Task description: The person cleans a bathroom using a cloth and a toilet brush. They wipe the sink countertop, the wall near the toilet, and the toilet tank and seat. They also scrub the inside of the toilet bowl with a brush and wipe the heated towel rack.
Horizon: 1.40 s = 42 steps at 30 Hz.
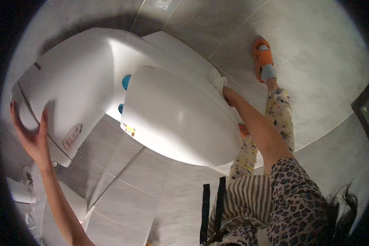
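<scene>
One white toilet (147, 104) fills the middle of the view, its single lid (184, 123) down and its one tank (71, 90) toward the left. Two hands are at it. The left hand (33, 141) reaches over the tank's outer edge with thumb and fingers spread wide (only two digits stand out clearly; the others are hard to separate). The right hand (230, 97) is at the far side of the bowl, touching one crumpled white cloth (218, 78); its fingertips are hidden, so I cannot tell whether they grip the cloth or just press on it.

Two blue pieces (126, 82) show by the lid's back edge, the lower one mostly covered. There are two stickers, one on the tank (72, 137) and a yellowish one on the lid (129, 130). Of two orange slippers (260, 61), one shows well, over a grey sock (268, 72); the other is largely hidden beside the right forearm. One slim rod (118, 175) slants below the toilet. A dark object (365, 119) at the right is cut off (its kind is unclear).
</scene>
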Tool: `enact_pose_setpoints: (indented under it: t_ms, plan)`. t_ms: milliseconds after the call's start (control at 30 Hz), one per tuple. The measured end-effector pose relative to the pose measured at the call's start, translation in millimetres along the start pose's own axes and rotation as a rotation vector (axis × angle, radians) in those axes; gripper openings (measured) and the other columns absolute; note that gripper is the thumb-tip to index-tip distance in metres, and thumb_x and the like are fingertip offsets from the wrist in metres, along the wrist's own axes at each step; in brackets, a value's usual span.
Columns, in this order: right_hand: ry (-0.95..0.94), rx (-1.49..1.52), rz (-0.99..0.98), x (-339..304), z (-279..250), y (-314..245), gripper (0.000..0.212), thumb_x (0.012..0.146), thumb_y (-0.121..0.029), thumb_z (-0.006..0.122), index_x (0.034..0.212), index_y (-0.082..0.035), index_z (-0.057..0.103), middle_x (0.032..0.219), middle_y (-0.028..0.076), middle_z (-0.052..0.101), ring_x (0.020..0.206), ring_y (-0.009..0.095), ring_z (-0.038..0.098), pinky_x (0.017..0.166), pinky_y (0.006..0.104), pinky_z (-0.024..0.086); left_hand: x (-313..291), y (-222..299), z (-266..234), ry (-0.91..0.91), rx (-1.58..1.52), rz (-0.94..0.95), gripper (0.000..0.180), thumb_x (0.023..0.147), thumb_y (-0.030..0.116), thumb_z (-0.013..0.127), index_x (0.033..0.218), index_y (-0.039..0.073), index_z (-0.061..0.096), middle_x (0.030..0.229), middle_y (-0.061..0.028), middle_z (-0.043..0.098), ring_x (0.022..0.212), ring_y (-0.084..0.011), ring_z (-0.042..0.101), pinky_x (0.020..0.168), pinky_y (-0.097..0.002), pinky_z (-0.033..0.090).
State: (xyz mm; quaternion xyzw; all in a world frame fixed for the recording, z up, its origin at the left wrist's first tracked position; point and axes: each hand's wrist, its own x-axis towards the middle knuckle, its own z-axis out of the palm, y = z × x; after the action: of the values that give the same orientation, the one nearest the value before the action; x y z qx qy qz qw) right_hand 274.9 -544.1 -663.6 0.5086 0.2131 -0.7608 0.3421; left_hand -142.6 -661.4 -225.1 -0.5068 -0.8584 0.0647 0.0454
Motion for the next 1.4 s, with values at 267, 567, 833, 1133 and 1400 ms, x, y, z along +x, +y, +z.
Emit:
enact_pose_setpoints:
  t_ms: [267,567,833,1133,1400]
  plan:
    - [-0.073,-0.182,-0.177,-110.1,-45.4,5.9,0.050,0.094,-0.026,0.051,0.137,-0.006,0.037,0.130,0.008,0.051,0.112,0.019,0.053,0.091,0.0335,0.046,-4.7,-26.2,18.9,0.201,-0.023,-0.010,0.066,0.076,0.028,0.075,0.134,0.015,0.046,0.132,-0.0112,0.050,0.119,-0.0266,0.051,0.098,-0.0376,0.042]
    - [0.253,-0.838,-0.443,-231.5,-9.6,149.4,0.062,0.086,-0.012,0.056,0.142,-0.010,0.028,0.139,0.018,0.028,0.124,0.033,0.032,0.099,0.0439,0.034,-50.2,23.1,-6.7,0.566,-0.064,-0.092,0.075,0.077,0.031,0.068,0.141,0.013,0.034,0.150,-0.0144,0.024,0.138,-0.0320,0.021,0.113,-0.0445,0.018]
    - [0.619,-1.775,-1.069,-214.8,116.0,182.9,0.082,0.075,-0.012,0.063,0.146,-0.019,0.022,0.149,0.027,0.000,0.138,0.047,0.002,0.109,0.0584,0.013,-365.0,233.0,80.3,0.634,-0.842,-1.416,0.050,0.089,0.011,0.053,0.135,0.001,0.039,0.140,-0.0192,0.038,0.132,-0.0342,0.032,0.108,-0.0429,0.026]
    - [0.113,-2.425,-1.605,-93.3,354.1,94.9,0.074,0.072,-0.041,0.069,0.138,-0.023,0.040,0.148,0.020,0.021,0.137,0.039,0.019,0.109,0.0569,0.016,-457.1,424.2,125.9,0.299,-1.291,-1.837,0.057,0.088,0.018,0.055,0.137,-0.002,0.034,0.140,-0.0225,0.035,0.127,-0.0369,0.036,0.104,-0.0438,0.031]
    - [0.020,-3.548,-0.947,81.0,500.7,20.3,0.057,0.081,-0.051,0.044,0.106,-0.006,0.067,0.122,0.014,0.058,0.115,0.030,0.053,0.109,0.0361,0.027,-438.1,423.3,140.4,0.278,-1.649,-2.196,0.086,0.073,0.038,0.073,0.137,-0.003,0.033,0.140,-0.0222,0.037,0.126,-0.0382,0.038,0.102,-0.0459,0.033]
